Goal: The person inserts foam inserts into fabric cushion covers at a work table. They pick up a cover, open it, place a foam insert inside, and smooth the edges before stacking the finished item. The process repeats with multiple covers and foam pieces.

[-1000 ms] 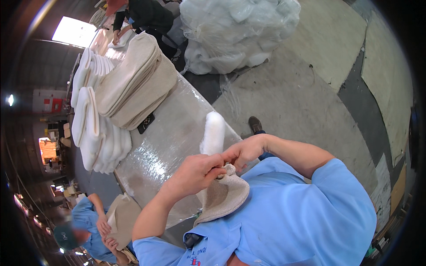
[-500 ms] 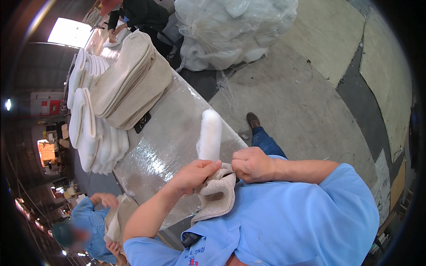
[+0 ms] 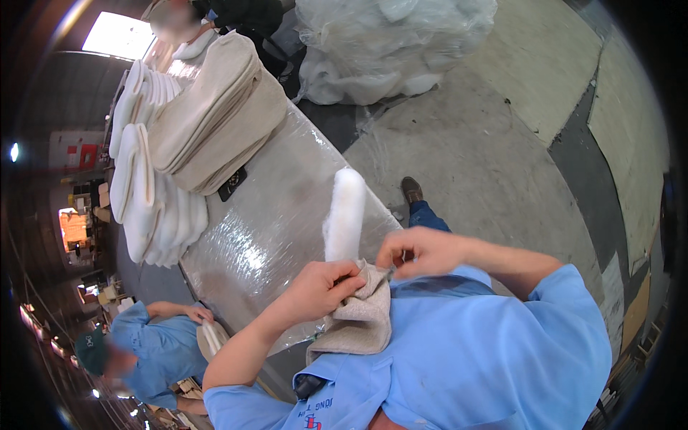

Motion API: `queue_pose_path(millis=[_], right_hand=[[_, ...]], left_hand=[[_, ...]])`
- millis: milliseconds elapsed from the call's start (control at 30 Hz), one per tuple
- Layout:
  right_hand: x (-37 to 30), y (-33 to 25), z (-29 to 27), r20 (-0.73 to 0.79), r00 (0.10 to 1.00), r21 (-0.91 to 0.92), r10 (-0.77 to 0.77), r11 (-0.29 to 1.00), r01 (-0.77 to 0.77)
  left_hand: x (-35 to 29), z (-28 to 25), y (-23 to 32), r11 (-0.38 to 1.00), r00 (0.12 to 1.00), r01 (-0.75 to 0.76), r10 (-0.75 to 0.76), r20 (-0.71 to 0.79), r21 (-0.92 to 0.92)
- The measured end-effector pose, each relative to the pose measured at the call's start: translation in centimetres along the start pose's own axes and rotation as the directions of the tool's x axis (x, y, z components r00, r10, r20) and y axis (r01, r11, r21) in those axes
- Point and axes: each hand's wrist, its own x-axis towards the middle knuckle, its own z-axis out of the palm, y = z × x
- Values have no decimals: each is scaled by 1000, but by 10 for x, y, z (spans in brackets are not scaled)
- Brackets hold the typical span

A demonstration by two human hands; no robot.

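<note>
The one view looks steeply down from a wide fisheye camera on the person's head, close above the left hand point(image 3: 321, 290) and right hand point(image 3: 426, 251). It also spans the plastic-covered worktable point(image 3: 287, 197) and farther floor point(image 3: 473, 143).

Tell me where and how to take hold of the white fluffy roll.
Probably grip the white fluffy roll across its middle, coming from its right with the right hand. It is long and narrow, with both long sides exposed there, while its near end is hidden by the left hand and beige fabric.
</note>
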Motion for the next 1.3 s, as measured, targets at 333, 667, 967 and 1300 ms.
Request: queue_pose_path(millis=[333, 667, 967, 1300], right_hand=[[81, 14, -21, 533, 846, 132, 32, 984, -120], [33, 40, 4, -87, 996, 418, -2, 908, 38], [21, 33, 27, -445, 893, 116, -65, 985, 129], [26, 28, 15, -235, 969, 303, 82, 953, -7]], left_hand=[[0, -6, 44, 570, 867, -310, 497, -19, 761], [14, -27, 11, 998, 988, 18, -28, -149, -68], [43, -36, 6, 873, 854, 435, -321, 411, -222], [46, -39, 40, 700, 1000, 23, -7, -25, 713]])
